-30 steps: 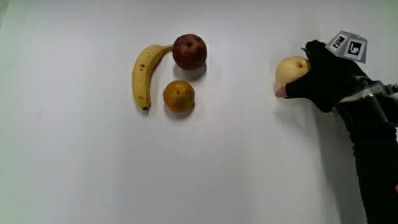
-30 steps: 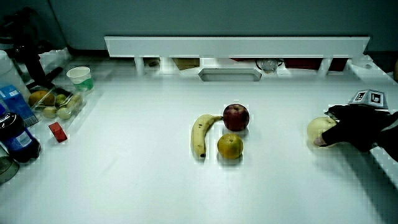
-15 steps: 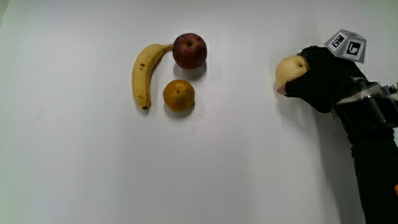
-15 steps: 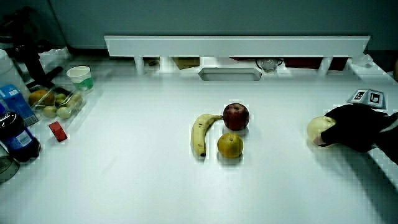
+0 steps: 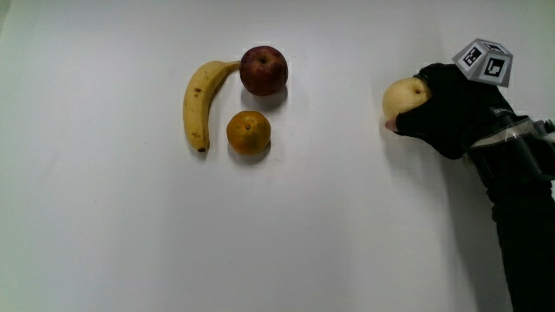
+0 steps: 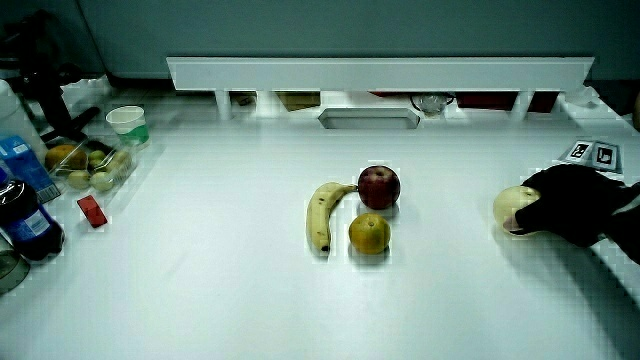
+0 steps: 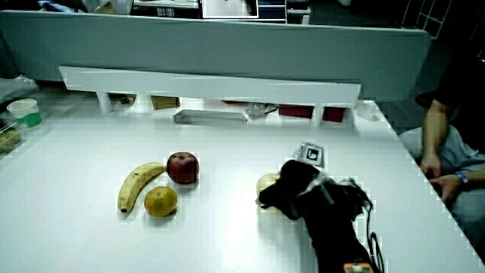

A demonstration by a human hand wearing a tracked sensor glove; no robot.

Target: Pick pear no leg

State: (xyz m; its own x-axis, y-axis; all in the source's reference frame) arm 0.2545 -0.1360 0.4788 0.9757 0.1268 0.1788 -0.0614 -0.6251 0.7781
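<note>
From above, my hand point(image 5: 451, 108) is curled around the pear point(image 5: 404, 98), the fingers wrapped over the side nearest my forearm while the pale rounded flank facing the other fruit shows bare. The pear lies well apart from the banana point(image 5: 199, 102), apple point(image 5: 264, 70) and orange point(image 5: 249, 133), which cluster together on the white table point(image 5: 329, 234). I judge it firm, smooth-skinned and a little slippery, moderately heavy for its size and easy to bruise, so I want my hold around its broad belly, not pinched at the narrow neck. In a side view, the pear point(image 6: 516, 207) sits low against the tabletop with my hand point(image 6: 578, 203) closed over it; I cannot tell whether it is lifted clear. In a side view, my hand point(image 7: 292, 188) hides most of the pear point(image 7: 267, 182), only a pale sliver showing beside my fingers.
</note>
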